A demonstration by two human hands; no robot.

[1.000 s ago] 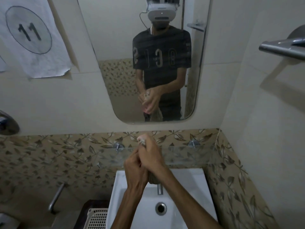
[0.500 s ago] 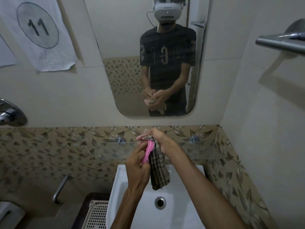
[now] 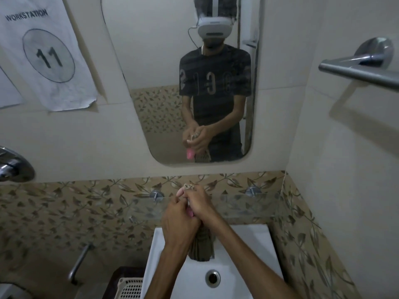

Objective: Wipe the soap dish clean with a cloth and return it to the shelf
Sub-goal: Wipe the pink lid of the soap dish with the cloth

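Both hands meet above the white sink (image 3: 254,244), in front of the glass shelf (image 3: 244,205). My left hand (image 3: 178,222) grips the pink soap dish (image 3: 189,211), of which only a small pink sliver shows between the fingers. My right hand (image 3: 199,202) is closed on a checked brown cloth (image 3: 200,247) and presses it against the dish. The cloth's tail hangs down below the hands over the basin. A tuft of cloth sticks out above the right fingers. The mirror (image 3: 164,87) reflects the pink dish and the cloth in the hands.
A chrome towel bar (image 3: 356,72) juts from the right wall. A chrome fitting (image 3: 13,167) sits on the left wall, a metal handle (image 3: 78,264) below it. A white basket (image 3: 131,288) stands left of the sink. The drain (image 3: 212,277) lies under the hands. A paper sign (image 3: 46,55) hangs upper left.
The hands parted half a second ago, showing the pink dish edge-on with the cloth hanging. They have closed together again, with the dish nearly hidden.
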